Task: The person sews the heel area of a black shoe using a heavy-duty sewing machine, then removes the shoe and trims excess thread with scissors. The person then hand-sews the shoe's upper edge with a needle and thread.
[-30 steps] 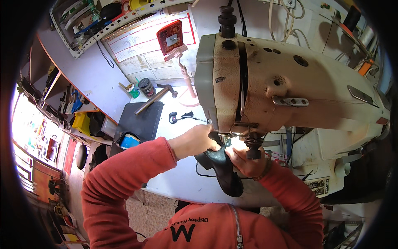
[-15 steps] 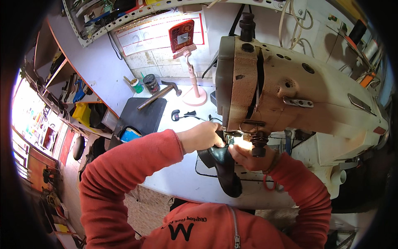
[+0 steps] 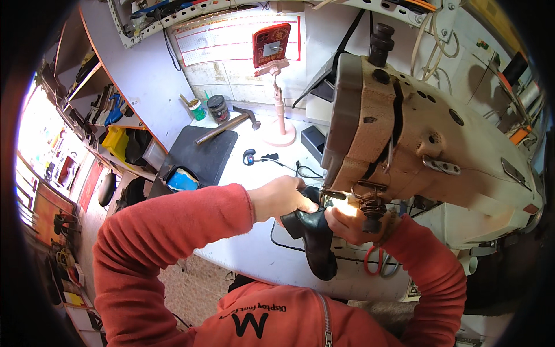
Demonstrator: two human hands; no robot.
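Observation:
A black leather shoe with a heel is held under the head of a large, worn sewing machine, its toe end pointing toward me. My left hand is closed on the heel end from the left, its thumb lying over the leather. From the right, my right hand grips the shoe's other side beneath the machine head. Its fingers are partly hidden behind the machine's tension knob and washed out by a bright lamp glow. The needle and the exact stitching spot cannot be made out.
Red-handled scissors lie right of the shoe. Beyond my left arm are a dark mat, a hammer, two small jars, an earpiece with cable and a phone on a pink stand. Shelves stand left.
The view has shifted, so the machine and table things appear farther right. My left hand has moved its thumb onto the shoe's upper, and the shoe has turned slightly. Both hands keep hold.

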